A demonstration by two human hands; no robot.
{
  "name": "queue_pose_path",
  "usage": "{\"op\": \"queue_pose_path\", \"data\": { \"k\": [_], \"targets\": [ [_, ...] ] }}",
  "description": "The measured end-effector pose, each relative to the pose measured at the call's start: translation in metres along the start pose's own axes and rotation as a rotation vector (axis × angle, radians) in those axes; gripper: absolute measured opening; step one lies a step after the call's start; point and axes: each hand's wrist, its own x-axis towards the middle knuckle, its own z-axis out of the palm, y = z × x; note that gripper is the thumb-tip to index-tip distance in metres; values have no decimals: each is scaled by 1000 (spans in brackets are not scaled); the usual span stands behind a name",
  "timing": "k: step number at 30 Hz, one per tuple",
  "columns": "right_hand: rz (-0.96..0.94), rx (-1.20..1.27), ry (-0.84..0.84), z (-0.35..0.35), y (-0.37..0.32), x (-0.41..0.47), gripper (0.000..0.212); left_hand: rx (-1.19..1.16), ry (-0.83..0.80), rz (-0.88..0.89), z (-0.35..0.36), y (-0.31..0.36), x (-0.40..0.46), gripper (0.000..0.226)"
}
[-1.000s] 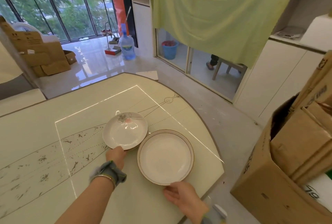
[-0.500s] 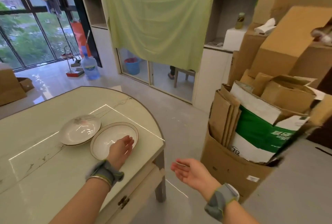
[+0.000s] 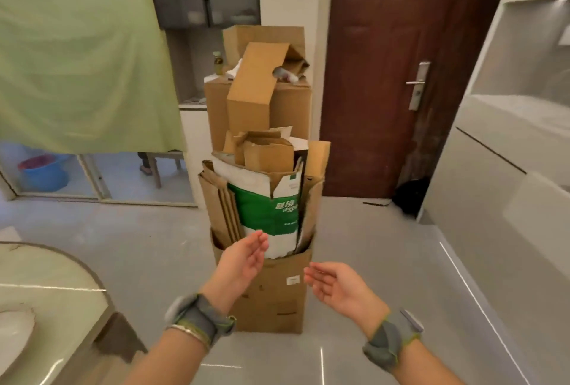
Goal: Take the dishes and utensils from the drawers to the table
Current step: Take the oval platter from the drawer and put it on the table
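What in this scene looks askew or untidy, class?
The cardboard stack by the brown door: flattened boxes jut unevenly from a torn carton, and a bent piece leans on top. Both hands, left and right, are open and empty.

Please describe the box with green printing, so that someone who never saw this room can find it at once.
Look left of the dark brown door, at the cardboard stack on the grey floor. The white-and-green box stands upright inside the lowest open carton. It is the only printed one; everything around it is plain brown.
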Motion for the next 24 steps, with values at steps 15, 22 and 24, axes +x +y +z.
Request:
{"op": "queue_pose_path", "data": {
  "k": [15, 22, 24],
  "targets": [
    [-276, 281, 369, -178, -153, 4, 24, 267, -446, -283, 260, -78, 118, 21],
    [-405, 343, 555, -250, -220, 7, 22, 374, -608, -350, 359, -110, 159, 21],
    [-449, 356, 625, -277, -241, 0, 22, 415, -648, -390, 390, -126, 166, 20]
  ]
}}
